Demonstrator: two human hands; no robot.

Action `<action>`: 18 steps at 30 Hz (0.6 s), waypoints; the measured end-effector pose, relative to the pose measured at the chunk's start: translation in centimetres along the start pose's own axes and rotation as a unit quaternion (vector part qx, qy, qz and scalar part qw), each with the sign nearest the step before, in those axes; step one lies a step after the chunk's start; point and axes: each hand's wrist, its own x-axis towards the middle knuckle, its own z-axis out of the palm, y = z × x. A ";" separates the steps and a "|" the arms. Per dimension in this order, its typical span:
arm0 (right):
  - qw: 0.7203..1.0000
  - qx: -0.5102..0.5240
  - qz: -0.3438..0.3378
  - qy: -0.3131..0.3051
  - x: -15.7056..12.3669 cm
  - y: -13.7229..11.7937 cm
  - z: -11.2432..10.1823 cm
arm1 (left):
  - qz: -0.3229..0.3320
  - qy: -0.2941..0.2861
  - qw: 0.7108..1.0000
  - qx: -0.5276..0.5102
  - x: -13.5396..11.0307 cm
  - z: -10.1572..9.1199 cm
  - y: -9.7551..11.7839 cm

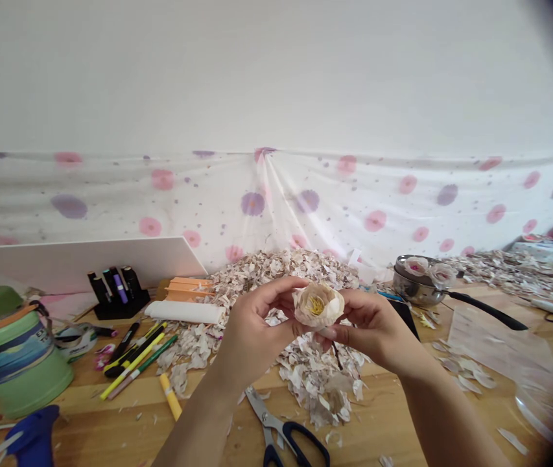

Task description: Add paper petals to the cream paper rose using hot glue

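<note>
Both my hands hold up a cream paper flower (pixel 318 304) with a yellow centre, above the wooden table (pixel 111 421). My left hand (pixel 251 331) curls its fingers round the flower's left side. My right hand (pixel 371 327) pinches it from the right and below, where a thin dark stem (pixel 337 357) hangs down. Under the hands lies a big heap of pale paper scraps (pixel 300 363).
Scissors (pixel 281 431) lie at the front edge. Pens and markers (pixel 133 360), a marker stand (pixel 118 292), a white roll (pixel 185 312), a green container (pixel 11 350) and a blue tool (pixel 33 438) are left. A metal pan with two flowers (pixel 424 282) and clear plastic (pixel 500 350) are right.
</note>
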 end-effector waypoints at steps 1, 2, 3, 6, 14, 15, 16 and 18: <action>1.000 -0.026 -0.010 0.002 -0.1 -0.1 0.0 | 0.004 0.000 1.000 -0.005 0.0 0.0 0.0; 0.998 -0.057 -0.023 0.005 -0.2 -0.3 0.0 | 0.005 0.001 1.000 -0.013 0.0 0.0 0.1; 0.995 -0.091 -0.037 0.009 -0.3 -0.5 0.0 | 0.004 0.003 1.000 -0.021 0.0 0.0 0.1; 0.980 -0.183 -0.080 0.021 -0.5 -1.1 0.1 | 0.003 0.007 0.999 -0.034 0.0 0.0 0.0; 0.952 -0.282 -0.116 0.035 -0.3 -1.8 0.7 | 0.004 -0.036 0.999 0.002 0.0 -0.3 0.2; 0.950 -0.288 -0.118 0.036 -0.2 -1.8 0.8 | 0.005 -0.051 0.999 0.012 -0.1 -0.3 0.3; 0.949 -0.290 -0.117 0.036 -0.2 -1.8 0.8 | 0.003 -0.062 0.998 0.019 -0.1 -0.3 0.4; 0.951 -0.288 -0.110 0.036 -0.2 -1.8 0.8 | -0.006 -0.069 0.997 0.023 0.0 -0.4 0.5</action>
